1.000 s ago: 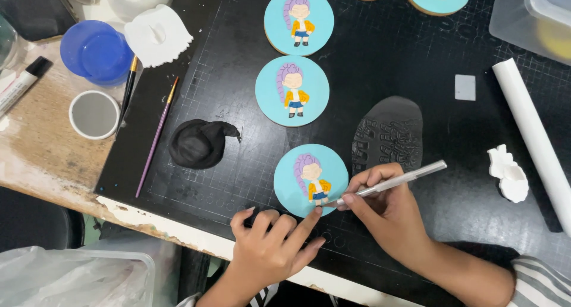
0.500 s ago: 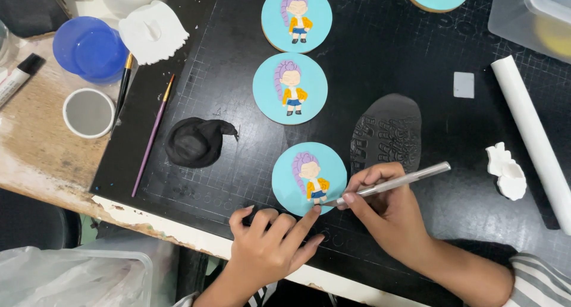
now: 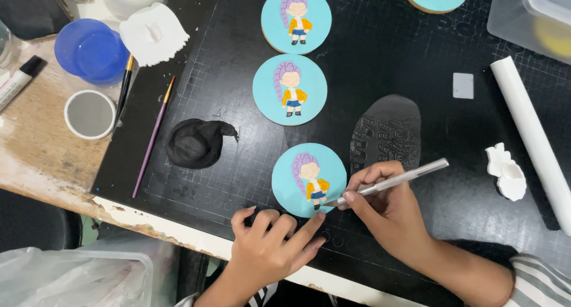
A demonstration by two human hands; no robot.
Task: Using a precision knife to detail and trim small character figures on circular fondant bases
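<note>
From the camera on the person's head, looking down, a round blue cookie with a little purple-haired figure on it lies on the black mat, close to the near edge of the table. The right hand is closed around a thin silver tool, held like a pen. The tool's tip touches the cookie near the figure's feet, so the cookie sits just to the left of that hand. The left hand holds nothing. It rests flat on the mat below the cookie, and one finger reaches up to touch the cookie's lower edge. Two more cookies like it lie in a line farther up the mat. A lump of black dough sits to the left of the cookie, well apart from both hands. A thin paintbrush lies beside the lump. A blue cup and a small white cup stand on the worn wooden table. A white rolling pin lies far right.
</note>
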